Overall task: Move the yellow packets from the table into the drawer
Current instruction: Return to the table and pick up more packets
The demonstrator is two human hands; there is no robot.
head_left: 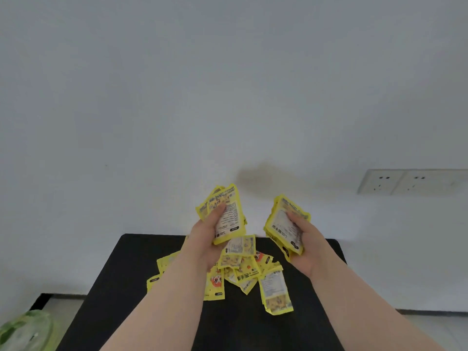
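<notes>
Gripping is observed in both hands at centre frame. A fanned stack of flat yellow printed foil packets is held by the left hand, thumb pressed across the printed face and fingers curled behind, presumably so that several packets are pinned together as one bundle. A second, thicker stack of the same yellow packets is clamped by the right hand, thumb on top and fingers wrapped beneath the lower edge; the stack is tilted, its face turned toward the camera. Both bundles are raised clear of the surface and kept apart from each other, which is judged to allow each to be carried without shedding.

A loose heap of further yellow packets is noted on the black rectangular table top, lower centre of the frame, directly below and between the hands. The packets overlap at mixed angles, some face up, some showing the label side. One packet lies at the lower right edge of the heap.

No drawer is visible, so its position cannot be stated. A white wall socket plate is seen at right, and a green translucent plastic bag at lower left.

Judgement: collection is partly done; the heap is yet to be gathered, and slippery foil may slide from the fanned left bundle.
</notes>
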